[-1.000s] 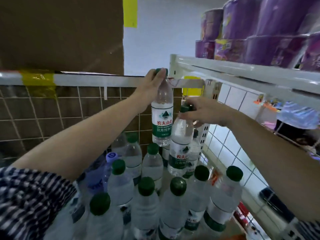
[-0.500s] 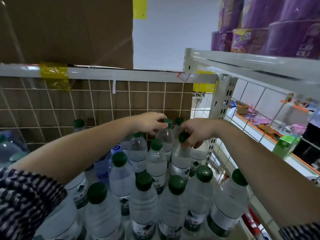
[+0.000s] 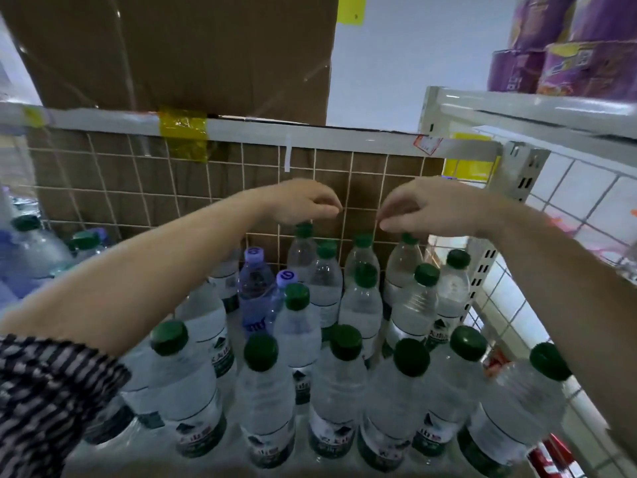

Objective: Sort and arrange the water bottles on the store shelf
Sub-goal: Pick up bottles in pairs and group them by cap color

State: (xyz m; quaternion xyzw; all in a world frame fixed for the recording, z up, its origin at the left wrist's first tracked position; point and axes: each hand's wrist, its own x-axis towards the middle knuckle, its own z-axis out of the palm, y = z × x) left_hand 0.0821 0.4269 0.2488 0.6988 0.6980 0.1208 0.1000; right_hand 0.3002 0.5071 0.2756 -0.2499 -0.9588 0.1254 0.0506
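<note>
Several clear water bottles with green caps (image 3: 344, 341) stand packed on the shelf. Two purple-capped bottles (image 3: 254, 284) stand among them at mid-left. My left hand (image 3: 303, 203) hovers with loosely curled fingers just above the cap of a back-row bottle (image 3: 303, 250), holding nothing. My right hand (image 3: 425, 208) hangs the same way just over another back-row bottle (image 3: 403, 260) near the right corner. Both caps show fully below the hands.
A white wire grid (image 3: 193, 188) backs the shelf, with a cardboard box (image 3: 193, 50) above its rail. A perforated upright post (image 3: 517, 188) and wire side panel close the right side. Purple packages (image 3: 565, 56) sit on the upper right shelf. More bottles (image 3: 31, 246) stand at far left.
Both hands carried a bottle by its cap down into the back row. They have since let go and lifted slightly above the caps.
</note>
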